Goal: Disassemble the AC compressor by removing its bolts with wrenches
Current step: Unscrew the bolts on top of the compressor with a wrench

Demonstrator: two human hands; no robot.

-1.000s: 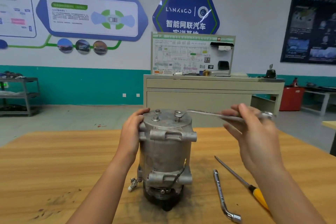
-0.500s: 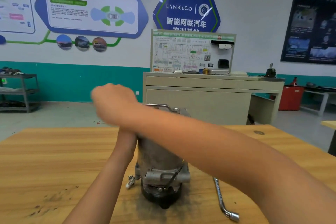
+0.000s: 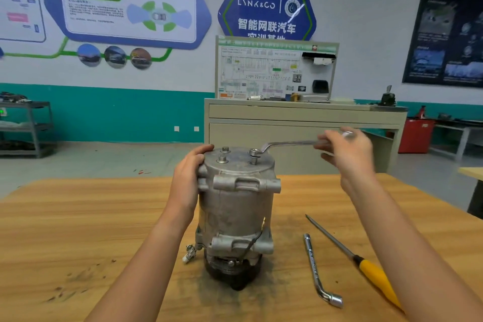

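1. Now the table (image 3: 78, 217) carries the compressor (image 3: 235, 206), standing upright.
2. The left hand (image 3: 187, 180) wraps its fingers (image 3: 202, 150) round the compressor's top left.
3. The right hand (image 3: 349, 157), right of the compressor, pinches the wrench (image 3: 287, 143), which reaches sideways to a top bolt (image 3: 254, 152).

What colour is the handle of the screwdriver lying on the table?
The screwdriver handle is yellow, black at the shaft end; head view.
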